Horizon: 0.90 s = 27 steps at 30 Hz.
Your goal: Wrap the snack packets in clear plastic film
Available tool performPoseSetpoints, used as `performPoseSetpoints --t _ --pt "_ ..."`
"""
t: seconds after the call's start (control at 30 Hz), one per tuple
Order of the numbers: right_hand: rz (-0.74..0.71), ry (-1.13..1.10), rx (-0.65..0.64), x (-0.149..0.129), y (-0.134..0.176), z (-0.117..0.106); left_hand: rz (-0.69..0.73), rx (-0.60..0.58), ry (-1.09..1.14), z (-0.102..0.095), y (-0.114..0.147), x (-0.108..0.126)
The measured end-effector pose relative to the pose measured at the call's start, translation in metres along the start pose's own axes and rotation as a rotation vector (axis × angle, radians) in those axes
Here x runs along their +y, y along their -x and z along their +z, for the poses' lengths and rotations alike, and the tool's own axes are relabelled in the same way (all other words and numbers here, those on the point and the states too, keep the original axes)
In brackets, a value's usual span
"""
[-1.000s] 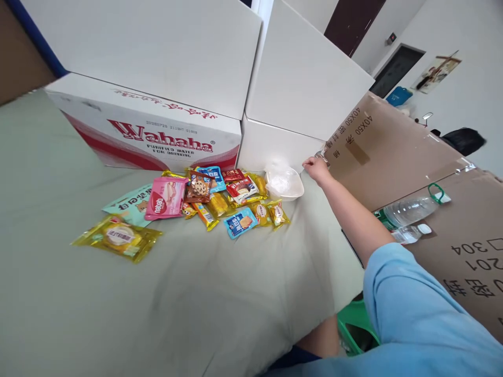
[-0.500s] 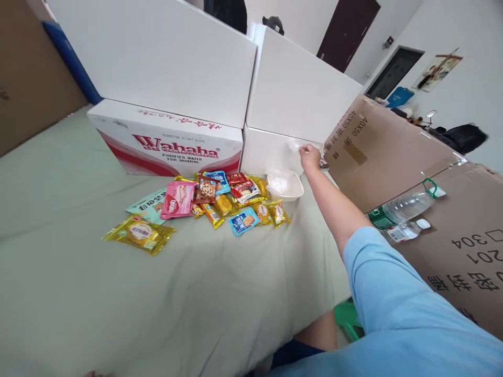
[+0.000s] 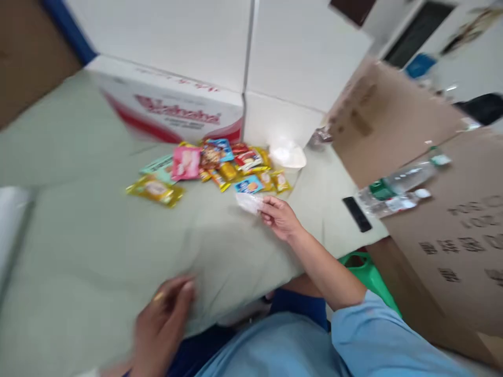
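My right hand point(image 3: 280, 217) is over the middle of the cloth-covered table, thumb and fingers pinching a small, whitish see-through plastic bag point(image 3: 248, 202). The bag hangs just in front of a blue snack packet point(image 3: 249, 184). My left hand point(image 3: 167, 314), blurred by motion, is low over the near edge. Its fingers are loosely bent, with a gap to the thumb, and nothing shows between them. Beyond both hands lies a heap of wrapped snacks, with a pink packet point(image 3: 186, 163) and a yellow-wrapped cake point(image 3: 155, 190) on its left. A white bowl point(image 3: 288, 157) sits at its right.
A Wahaha water carton point(image 3: 168, 112) and white boxes point(image 3: 298, 57) wall off the back. At the right lie plastic bottles point(image 3: 408, 180) and a black phone point(image 3: 357, 214) beside brown cardboard point(image 3: 451, 225). A pale object point(image 3: 11, 225) shows at the left edge.
My right hand has come back from beside the bowl toward me, bringing the plastic bag. My left hand has risen into view at the lower left. The view has tilted downward.
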State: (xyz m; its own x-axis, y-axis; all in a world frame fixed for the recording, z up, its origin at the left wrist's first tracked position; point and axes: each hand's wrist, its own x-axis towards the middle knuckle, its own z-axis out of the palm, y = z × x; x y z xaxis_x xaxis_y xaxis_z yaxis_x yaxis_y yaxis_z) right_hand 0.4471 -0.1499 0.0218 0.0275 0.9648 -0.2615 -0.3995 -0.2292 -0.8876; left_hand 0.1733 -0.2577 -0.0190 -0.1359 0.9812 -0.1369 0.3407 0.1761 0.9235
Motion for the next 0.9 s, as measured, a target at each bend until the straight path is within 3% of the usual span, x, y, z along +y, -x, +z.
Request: performPoseSetpoints --t 0.03,0.17,0.27,0.33,0.43,0.5,0.6,0.67,0.83,0.9 --pt "0.057 -0.049 -0.015 0.017 0.016 0.008 -0.071 -0.072 0.093 0.005 0.003 0.003" --pt "0.287 -0.180 -0.062 0.060 0.062 0.028 -0.288 -0.165 0.591 0.028 -0.004 0.023" --pt "0.357 -0.142 -0.092 0.071 0.079 0.031 -0.322 -0.266 0.732 0.039 -0.010 0.034" --pt "0.323 -0.057 -0.081 0.070 0.084 0.030 -0.295 -0.248 0.743 0.044 -0.011 0.035" --pt "0.124 0.097 -0.003 0.064 0.086 0.025 -0.252 -0.177 0.709 0.049 -0.007 0.029" --pt "0.021 0.206 -0.018 0.060 0.085 0.022 -0.233 -0.165 0.659 0.050 -0.005 0.023" --pt "0.045 0.314 -0.092 0.058 0.084 0.019 -0.239 -0.206 0.624 0.047 -0.003 0.017" --pt "0.092 0.262 -0.080 0.059 0.083 0.018 -0.267 -0.236 0.636 0.043 -0.003 0.014" --pt "0.109 0.099 -0.003 0.062 0.084 0.019 -0.274 -0.052 0.597 0.033 -0.003 0.015" --pt "0.095 0.083 0.000 0.063 0.087 0.023 -0.283 -0.106 0.585 0.036 0.000 0.019"
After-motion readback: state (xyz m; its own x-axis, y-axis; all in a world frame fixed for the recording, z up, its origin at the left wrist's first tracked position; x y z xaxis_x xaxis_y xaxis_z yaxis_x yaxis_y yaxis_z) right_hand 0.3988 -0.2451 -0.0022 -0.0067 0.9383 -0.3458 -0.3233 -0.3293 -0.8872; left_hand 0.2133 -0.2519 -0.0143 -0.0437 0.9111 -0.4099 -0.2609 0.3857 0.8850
